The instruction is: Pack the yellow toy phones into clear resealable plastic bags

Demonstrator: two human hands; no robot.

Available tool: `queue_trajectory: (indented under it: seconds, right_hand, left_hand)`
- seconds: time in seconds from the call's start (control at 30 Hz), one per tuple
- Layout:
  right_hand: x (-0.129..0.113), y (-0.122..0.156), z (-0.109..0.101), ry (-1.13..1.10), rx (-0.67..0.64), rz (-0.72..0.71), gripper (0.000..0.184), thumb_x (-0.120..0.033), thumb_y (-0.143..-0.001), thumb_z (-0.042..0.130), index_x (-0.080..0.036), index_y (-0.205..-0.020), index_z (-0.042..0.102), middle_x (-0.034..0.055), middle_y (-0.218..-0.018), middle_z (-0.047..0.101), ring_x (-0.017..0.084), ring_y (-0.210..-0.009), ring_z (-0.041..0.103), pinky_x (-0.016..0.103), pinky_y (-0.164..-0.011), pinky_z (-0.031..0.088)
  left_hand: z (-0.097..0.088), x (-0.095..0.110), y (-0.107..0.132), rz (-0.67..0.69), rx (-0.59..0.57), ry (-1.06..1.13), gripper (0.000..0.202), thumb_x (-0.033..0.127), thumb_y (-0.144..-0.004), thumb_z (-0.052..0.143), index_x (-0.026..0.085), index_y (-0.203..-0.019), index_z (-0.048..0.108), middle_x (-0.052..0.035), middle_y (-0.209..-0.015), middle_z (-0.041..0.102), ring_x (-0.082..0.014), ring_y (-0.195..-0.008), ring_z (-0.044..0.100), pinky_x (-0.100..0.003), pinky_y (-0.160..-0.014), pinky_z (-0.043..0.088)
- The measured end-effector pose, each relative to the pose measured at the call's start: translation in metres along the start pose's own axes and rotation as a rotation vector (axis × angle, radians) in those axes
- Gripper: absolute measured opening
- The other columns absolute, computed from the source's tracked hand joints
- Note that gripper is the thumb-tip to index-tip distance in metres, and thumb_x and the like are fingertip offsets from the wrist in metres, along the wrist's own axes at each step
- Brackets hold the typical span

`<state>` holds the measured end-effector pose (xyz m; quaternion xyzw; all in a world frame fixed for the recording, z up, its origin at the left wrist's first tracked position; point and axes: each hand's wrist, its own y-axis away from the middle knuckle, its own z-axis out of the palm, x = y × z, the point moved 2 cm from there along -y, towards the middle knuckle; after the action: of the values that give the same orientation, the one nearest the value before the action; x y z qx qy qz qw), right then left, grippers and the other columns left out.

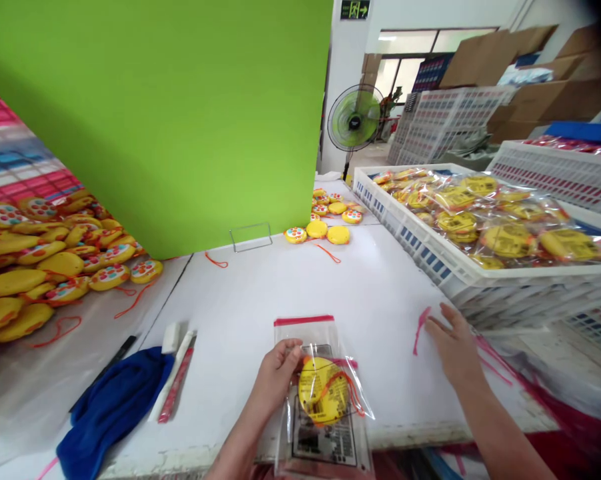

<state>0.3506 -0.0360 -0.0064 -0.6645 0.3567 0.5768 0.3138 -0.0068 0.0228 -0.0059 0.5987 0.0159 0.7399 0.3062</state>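
Observation:
A clear plastic bag [305, 328] with a red top edge lies at the table's front. A round yellow toy [323, 392] with an orange cord loop and dark printing shows through clear plastic, above a flat black-printed layer. My left hand [276, 370] pinches the bag's left side beside the toy. Over to the right, my right hand [453, 343] is low over the table with its fingers apart. A thin pink strip [420, 331] lies at its fingertips; whether they touch it I cannot tell.
A white crate [460, 283] of bagged yellow toys borders the table's right side. Loose yellow toys [55, 267] are heaped at left, others [317, 230] by the green panel [180, 120]. A blue cloth [118, 407] and a red-and-white stick [177, 383] lie front left.

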Motion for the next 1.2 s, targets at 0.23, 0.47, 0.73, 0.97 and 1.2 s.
queue_trajectory:
  seconds: [0.23,0.47,0.73,0.97,1.2]
  right_hand:
    - [-0.029,0.05,0.051,0.407,-0.478,-0.17,0.031,-0.044,-0.079,0.052,-0.018,-0.088,0.066,0.0041,-0.075,0.064,0.021,-0.072,0.059,0.034,-0.07,0.046]
    - [-0.03,0.108,0.109,0.227,-1.087,0.001,0.018,-0.031,-0.082,0.056,-0.019,-0.092,0.064,0.0004,-0.076,0.067,0.015,-0.065,0.058,0.026,-0.058,0.042]
    - [-0.025,0.092,0.098,0.027,-1.005,0.24,0.015,-0.028,-0.074,0.063,-0.018,-0.084,0.058,-0.0006,-0.068,0.067,0.012,-0.057,0.057,0.025,-0.056,0.043]
    - [-0.023,0.088,0.092,-0.053,-0.984,0.299,0.019,-0.028,-0.069,0.067,-0.015,-0.082,0.066,0.002,-0.067,0.07,0.013,-0.057,0.058,0.027,-0.059,0.045]
    - [-0.032,0.09,0.094,-0.027,-0.963,0.275,0.012,-0.028,-0.067,0.065,-0.016,-0.065,0.063,0.0009,-0.061,0.066,0.013,-0.055,0.055,0.027,-0.057,0.044]
  left_hand:
    - [0.004,0.012,0.007,-0.036,-0.025,-0.012,0.046,0.047,-0.068,0.077,0.013,-0.095,0.062,-0.0044,-0.076,0.068,-0.0146,-0.065,0.06,-0.024,-0.061,0.044]
    - [-0.002,0.009,0.005,-0.013,-0.06,0.03,0.037,0.043,-0.07,0.077,0.013,-0.088,0.065,-0.0042,-0.077,0.068,-0.0131,-0.067,0.06,-0.023,-0.064,0.045]
    - [-0.007,0.006,0.002,-0.057,-0.052,0.129,0.048,0.043,-0.07,0.077,0.012,-0.103,0.064,-0.0128,-0.092,0.073,-0.0244,-0.085,0.068,-0.034,-0.076,0.051]
    - [-0.011,0.007,0.0,-0.087,-0.044,0.128,0.047,0.038,-0.072,0.075,0.012,-0.11,0.065,-0.0143,-0.097,0.073,-0.0236,-0.085,0.068,-0.03,-0.069,0.05]
    - [-0.007,0.016,0.006,-0.022,-0.063,0.116,0.008,0.023,-0.072,0.059,0.016,-0.068,0.059,-0.0061,-0.08,0.069,-0.0188,-0.074,0.063,-0.029,-0.065,0.05]
